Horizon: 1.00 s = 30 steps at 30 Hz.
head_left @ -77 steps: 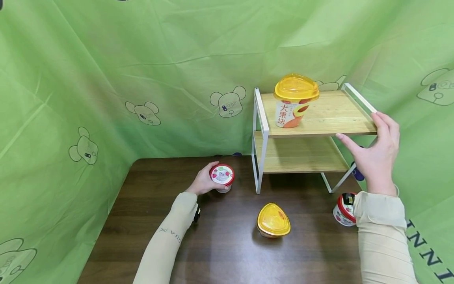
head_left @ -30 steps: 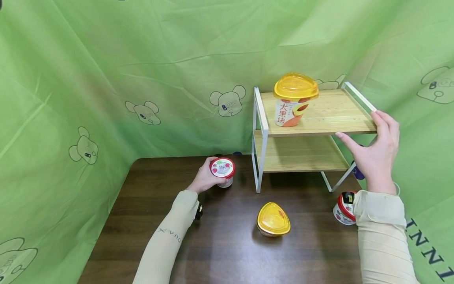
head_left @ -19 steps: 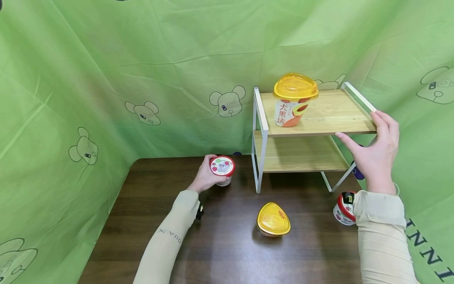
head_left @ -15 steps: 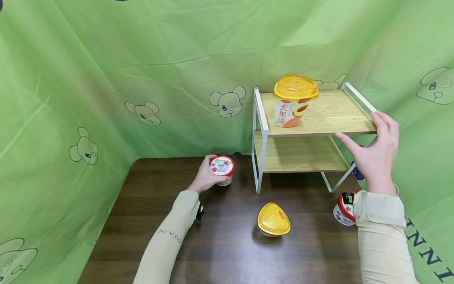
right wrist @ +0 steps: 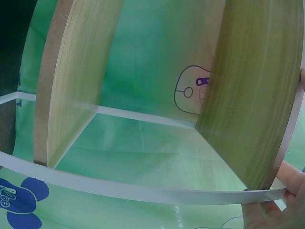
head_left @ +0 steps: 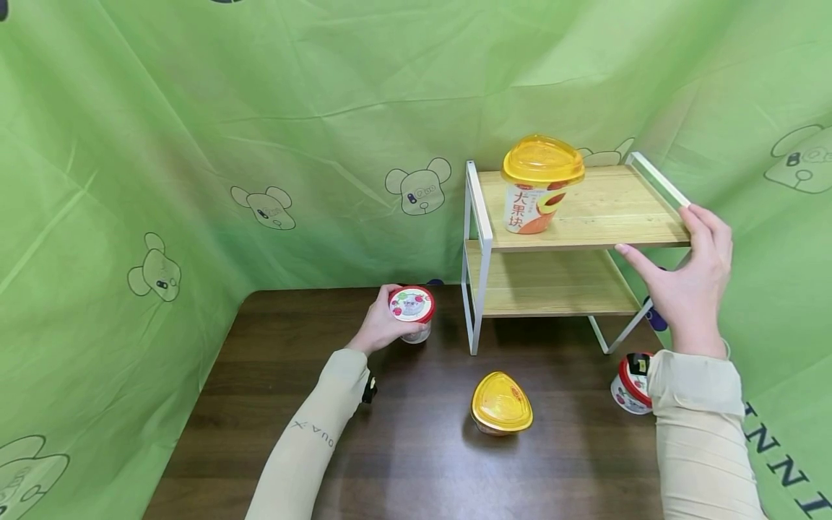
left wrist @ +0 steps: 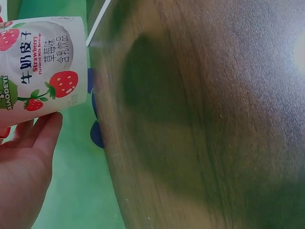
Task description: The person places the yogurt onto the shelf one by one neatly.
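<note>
Left hand [head_left: 379, 325] grasping a strawberry cup [head_left: 412, 305]

Over the far side of the table [head_left: 260, 375], just left of the rack [head_left: 617, 209], the strawberry cup is pointing its red lid upward. The right hand [head_left: 698, 282] is clasping the rack's near right top corner, thumb underneath. A yellow-lidded cup [head_left: 501, 401] is standing nearer on the table.
</note>
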Available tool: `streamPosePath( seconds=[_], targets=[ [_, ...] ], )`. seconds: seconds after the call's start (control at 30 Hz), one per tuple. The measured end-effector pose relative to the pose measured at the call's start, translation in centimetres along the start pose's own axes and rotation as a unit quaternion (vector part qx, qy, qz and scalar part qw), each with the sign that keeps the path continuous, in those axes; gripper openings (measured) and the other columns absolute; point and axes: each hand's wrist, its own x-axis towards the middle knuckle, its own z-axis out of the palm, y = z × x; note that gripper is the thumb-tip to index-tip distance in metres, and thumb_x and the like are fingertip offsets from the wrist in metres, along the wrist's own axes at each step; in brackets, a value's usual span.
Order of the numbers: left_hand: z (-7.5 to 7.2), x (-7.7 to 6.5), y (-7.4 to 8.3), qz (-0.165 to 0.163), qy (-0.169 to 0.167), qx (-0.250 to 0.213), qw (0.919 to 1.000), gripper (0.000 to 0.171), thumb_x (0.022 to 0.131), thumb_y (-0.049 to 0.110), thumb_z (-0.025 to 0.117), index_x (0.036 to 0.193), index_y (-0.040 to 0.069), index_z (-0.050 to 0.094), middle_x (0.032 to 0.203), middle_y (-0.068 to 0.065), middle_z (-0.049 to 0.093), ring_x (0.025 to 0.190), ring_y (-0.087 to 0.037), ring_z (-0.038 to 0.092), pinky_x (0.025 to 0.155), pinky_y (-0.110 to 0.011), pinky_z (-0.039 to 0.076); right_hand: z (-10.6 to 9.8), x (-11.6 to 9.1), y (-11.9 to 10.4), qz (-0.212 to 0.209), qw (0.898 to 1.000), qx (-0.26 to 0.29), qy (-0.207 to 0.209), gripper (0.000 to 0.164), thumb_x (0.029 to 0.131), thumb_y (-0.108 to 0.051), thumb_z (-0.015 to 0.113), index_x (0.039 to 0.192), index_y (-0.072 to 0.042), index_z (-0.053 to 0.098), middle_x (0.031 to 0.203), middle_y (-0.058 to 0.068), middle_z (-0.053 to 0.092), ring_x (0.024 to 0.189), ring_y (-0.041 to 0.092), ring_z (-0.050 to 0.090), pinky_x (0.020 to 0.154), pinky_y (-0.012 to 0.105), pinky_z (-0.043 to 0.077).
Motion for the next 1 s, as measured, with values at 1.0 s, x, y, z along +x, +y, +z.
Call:
streamPosePath(
  seconds=[1.0],
  targets=[
    [0.8, -0.4, 3.0, 0.026, -0.04, -0.005, 0.9988, 0.095, 0.077, 0.046, 0.089, 0.148, 0.015, 0.032, 0.132, -0.004, 0.054, 0.122, -0.02, 0.051, 0.102, -0.043, 0.048, 0.0, 0.0, 0.1, 0.013, 1.0, -0.006, -0.008, 0.081, 0.075, -0.018, 0.092, 0.146, -0.007, 0.055, 0.151, -0.004, 0.044, 0.138, 0.012, 0.036, 0.112, 0.028, 0.027]
  ],
)
